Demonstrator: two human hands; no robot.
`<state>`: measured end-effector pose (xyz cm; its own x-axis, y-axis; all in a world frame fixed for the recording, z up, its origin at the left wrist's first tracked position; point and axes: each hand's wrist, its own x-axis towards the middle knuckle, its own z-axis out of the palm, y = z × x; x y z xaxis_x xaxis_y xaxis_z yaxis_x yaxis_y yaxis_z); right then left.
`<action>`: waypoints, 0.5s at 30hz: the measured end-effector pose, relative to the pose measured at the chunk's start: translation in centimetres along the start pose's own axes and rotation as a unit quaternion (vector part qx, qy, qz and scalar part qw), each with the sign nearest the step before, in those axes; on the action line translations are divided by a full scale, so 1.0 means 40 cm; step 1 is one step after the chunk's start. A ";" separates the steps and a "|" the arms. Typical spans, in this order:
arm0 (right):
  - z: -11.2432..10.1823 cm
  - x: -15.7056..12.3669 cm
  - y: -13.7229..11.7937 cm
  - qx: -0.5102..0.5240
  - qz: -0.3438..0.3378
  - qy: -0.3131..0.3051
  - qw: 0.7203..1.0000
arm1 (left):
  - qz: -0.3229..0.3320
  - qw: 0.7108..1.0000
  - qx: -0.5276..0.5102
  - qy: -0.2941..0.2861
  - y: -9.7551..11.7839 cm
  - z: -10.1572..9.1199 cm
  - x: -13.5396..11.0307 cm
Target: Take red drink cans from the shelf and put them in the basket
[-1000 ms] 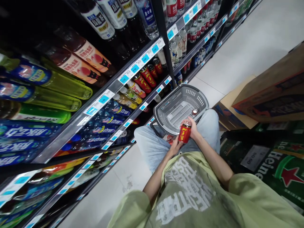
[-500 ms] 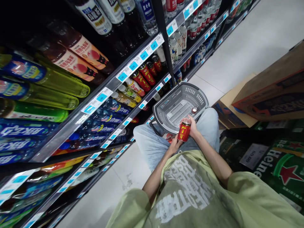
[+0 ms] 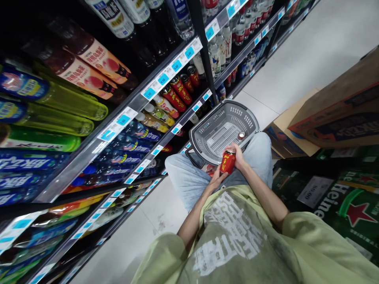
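Note:
A red drink can (image 3: 227, 162) with yellow characters is between my two hands, tilted above my lap. My left hand (image 3: 217, 178) is closed around its lower end. Around the upper end and right side, my right hand (image 3: 238, 157) is closed, with some fingers hidden behind the can. Just beyond my hands is a grey shopping basket (image 3: 196, 136) with slotted walls. Inside it, near the right side, stands another can (image 3: 241, 135), its round top showing.
Shelves with price tags (image 3: 162, 79) run along the left, holding several bottles and red cans (image 3: 177, 91). Cardboard boxes (image 3: 299, 122) and green beer cartons (image 3: 349, 209) are stacked at my right. Pale floor (image 3: 257, 98) shows beyond the basket.
The can has turned a little in my hands, so its characters sit at another angle. My left fingers have shifted around its lower end. The view has moved slightly.

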<state>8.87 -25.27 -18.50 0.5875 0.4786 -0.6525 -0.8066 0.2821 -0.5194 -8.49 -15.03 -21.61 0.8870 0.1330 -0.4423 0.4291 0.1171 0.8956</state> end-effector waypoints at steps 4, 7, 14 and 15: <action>0.000 0.003 0.013 -0.054 -0.012 -0.015 0.998 | -0.025 0.998 -0.048 0.021 -0.009 0.001 0.007; -0.002 0.002 0.019 -0.084 -0.025 -0.022 0.996 | -0.032 0.990 -0.136 0.008 -0.031 -0.001 0.015; -0.001 -0.006 0.012 -0.104 -0.032 -0.044 0.993 | -0.057 0.970 -0.234 -0.016 -0.078 -0.004 0.024; 0.000 -0.007 0.011 -0.106 -0.034 -0.043 0.993 | -0.062 0.968 -0.243 -0.015 -0.078 -0.002 0.023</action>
<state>8.36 -25.29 -18.55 0.6250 0.5368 -0.5668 -0.7280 0.1387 -0.6714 -9.02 -15.18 -24.83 0.8420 0.0603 -0.5361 0.4078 0.5796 0.7056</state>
